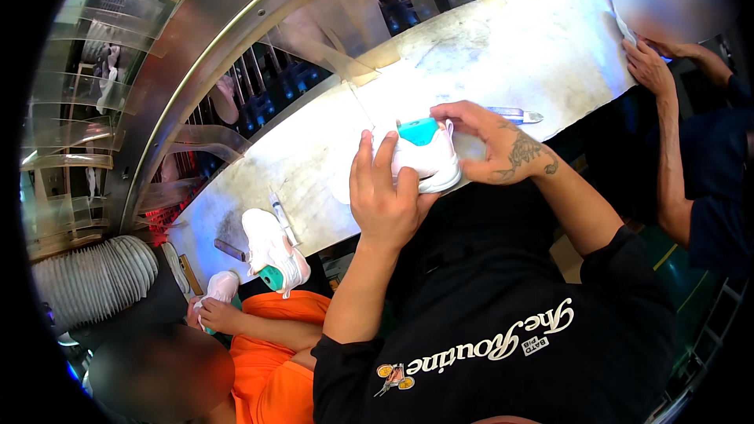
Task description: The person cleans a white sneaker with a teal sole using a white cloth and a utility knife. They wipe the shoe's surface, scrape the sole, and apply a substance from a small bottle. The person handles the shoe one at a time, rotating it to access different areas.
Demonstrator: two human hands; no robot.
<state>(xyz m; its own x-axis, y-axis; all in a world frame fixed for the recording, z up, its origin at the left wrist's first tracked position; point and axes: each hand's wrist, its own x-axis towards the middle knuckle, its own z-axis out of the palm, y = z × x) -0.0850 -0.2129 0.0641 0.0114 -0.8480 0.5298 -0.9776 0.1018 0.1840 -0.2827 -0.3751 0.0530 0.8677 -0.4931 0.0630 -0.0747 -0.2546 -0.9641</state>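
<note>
Between my hands is a white shoe (430, 159) with a teal shoe last (419, 133) showing in its opening. My left hand (385, 198) presses along the shoe's left side, thumb toward the near side and some fingertips hidden behind it. At the other end, my right hand (496, 145) curves around the heel, its index finger touching the teal last and its thumb low by the sole. A slim, pointed, blue-and-silver tool (517, 115) lies on the table just beyond my right hand.
A second white shoe (275, 250) rests on the pale worktable (487, 51), near another slim tool (283, 218) and a dark bar (230, 249). An orange-clad person handles a shoe (218, 290) at left; another person's hand (650, 69) holds something white at right. Clear strips (330, 39) hang behind the table.
</note>
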